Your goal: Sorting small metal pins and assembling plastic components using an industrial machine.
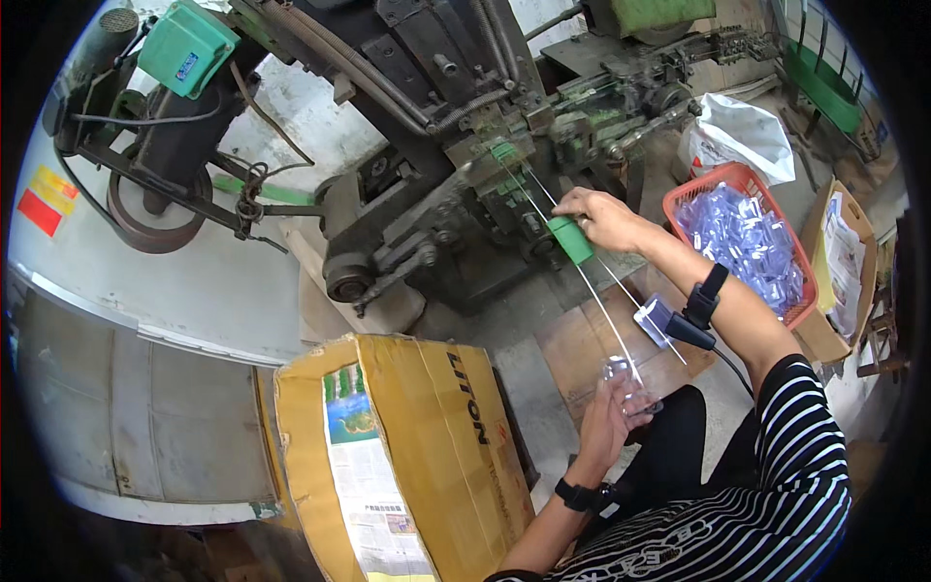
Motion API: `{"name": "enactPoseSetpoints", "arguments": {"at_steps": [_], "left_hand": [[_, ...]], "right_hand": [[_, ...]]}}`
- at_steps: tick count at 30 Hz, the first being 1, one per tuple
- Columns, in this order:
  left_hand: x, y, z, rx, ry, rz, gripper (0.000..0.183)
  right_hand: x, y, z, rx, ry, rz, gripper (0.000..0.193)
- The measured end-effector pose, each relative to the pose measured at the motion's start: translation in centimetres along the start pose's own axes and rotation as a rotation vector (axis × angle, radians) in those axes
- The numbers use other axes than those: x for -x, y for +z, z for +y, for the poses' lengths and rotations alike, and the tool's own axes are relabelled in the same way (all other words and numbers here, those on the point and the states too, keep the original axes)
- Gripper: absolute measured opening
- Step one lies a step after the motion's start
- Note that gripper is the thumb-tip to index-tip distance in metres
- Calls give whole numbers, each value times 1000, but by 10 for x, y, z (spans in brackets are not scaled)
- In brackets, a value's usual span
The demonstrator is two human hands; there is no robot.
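While the right hand (603, 219) grips a green block (570, 240) by the machine (456, 145), left hand (609, 417) fingers clench clear plastic pieces (626, 380) on thin rods (601, 301).

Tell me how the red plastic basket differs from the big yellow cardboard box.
The red basket is a lattice-walled plastic crate at the person's right, heaped with small clear plastic pieces. The yellow cardboard box is much larger and solid-walled, at the person's left, lined with newspaper; what it holds is not visible. The basket sits beyond the right hand, the box beside the left hand. Both are open-topped.
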State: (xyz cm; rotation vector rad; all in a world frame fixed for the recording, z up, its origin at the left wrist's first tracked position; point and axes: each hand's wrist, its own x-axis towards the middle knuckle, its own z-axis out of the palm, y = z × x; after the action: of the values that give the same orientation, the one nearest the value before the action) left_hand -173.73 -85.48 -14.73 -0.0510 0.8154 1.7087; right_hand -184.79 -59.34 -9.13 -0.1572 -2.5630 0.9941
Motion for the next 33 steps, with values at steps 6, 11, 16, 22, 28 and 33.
{"name": "enactPoseSetpoints", "arguments": {"at_steps": [6, 11, 16, 22, 28, 33], "left_hand": [[-10, 41, -2, 24, 62, -16, 58], [-10, 44, -4, 127, 103, 40, 58], [-11, 62, 8, 51, 184, 119, 47], [-36, 55, 18, -83, -1, 158, 45], [-52, 58, 6, -200, -56, 264, 44], [-22, 67, -26, -256, 25, 273, 34]], "right_hand": [[40, -4, -8, -149, 68, -30, 22], [101, -8, -28, -455, 242, -87, 16], [153, -25, -57, -432, 206, -79, 15], [167, -26, -52, -118, 28, -89, 24], [186, -23, -69, 207, 52, 49, 23], [226, -36, -91, 197, 143, 136, 23]]}}
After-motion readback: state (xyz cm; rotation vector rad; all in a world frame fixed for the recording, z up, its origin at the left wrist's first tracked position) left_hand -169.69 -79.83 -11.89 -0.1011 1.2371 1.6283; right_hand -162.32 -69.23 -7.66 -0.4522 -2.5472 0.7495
